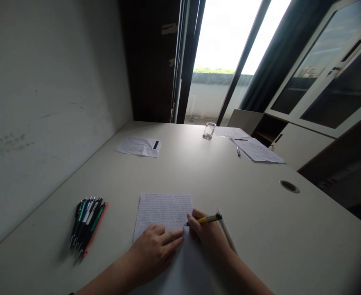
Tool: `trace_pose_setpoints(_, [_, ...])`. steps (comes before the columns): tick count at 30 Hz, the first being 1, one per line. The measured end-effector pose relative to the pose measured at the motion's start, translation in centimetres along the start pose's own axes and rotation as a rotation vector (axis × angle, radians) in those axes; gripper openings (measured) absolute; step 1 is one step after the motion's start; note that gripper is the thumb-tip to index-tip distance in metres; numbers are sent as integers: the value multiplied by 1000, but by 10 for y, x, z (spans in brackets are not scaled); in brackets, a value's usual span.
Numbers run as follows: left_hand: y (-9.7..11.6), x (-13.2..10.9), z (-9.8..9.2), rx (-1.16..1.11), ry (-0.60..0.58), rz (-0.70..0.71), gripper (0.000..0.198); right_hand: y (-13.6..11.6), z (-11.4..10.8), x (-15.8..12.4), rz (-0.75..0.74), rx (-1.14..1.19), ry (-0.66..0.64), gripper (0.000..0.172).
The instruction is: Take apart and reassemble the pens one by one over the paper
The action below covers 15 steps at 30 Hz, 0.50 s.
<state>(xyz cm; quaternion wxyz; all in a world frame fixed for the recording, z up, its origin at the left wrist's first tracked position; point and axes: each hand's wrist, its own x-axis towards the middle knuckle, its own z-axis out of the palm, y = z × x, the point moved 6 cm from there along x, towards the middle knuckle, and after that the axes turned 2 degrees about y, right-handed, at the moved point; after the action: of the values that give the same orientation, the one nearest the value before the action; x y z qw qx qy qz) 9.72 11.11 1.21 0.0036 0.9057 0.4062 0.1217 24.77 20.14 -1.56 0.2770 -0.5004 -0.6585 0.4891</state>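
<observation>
A sheet of paper point(165, 207) lies on the white table, its upper part covered with lines of handwriting and its lower part blank. My left hand point(156, 248) rests flat on the sheet, fingers extended to the right. In my right hand point(200, 229) is a yellow and black pen point(208, 219), its tip touching the paper near the right edge, just beyond my left fingertips. A white pen point(228, 235) lies beside my right wrist, partly hidden by it.
Several pens point(88, 225) lie bunched at the left. Farther back are a paper sheet point(139, 146), a clear glass point(209, 130), a stack of papers point(258, 149) and a pen point(238, 150). A round cable hole point(289, 187) is at the right. A wall borders the table's left side.
</observation>
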Motion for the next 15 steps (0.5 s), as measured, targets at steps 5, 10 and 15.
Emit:
trace_pose_setpoints(5, [0, -1, 4, -4, -2, -1, 39, 0, 2, 0, 18, 10, -1, 28])
trace_pose_setpoints(10, [0, 0, 2, -6, -5, -3, 38, -2, 2, -1, 42, -5, 16, 30])
trace_pose_setpoints(15, [0, 1, 0, -11, -15, -6, 39, -4, 2, -2, 24, -5, 5, 30])
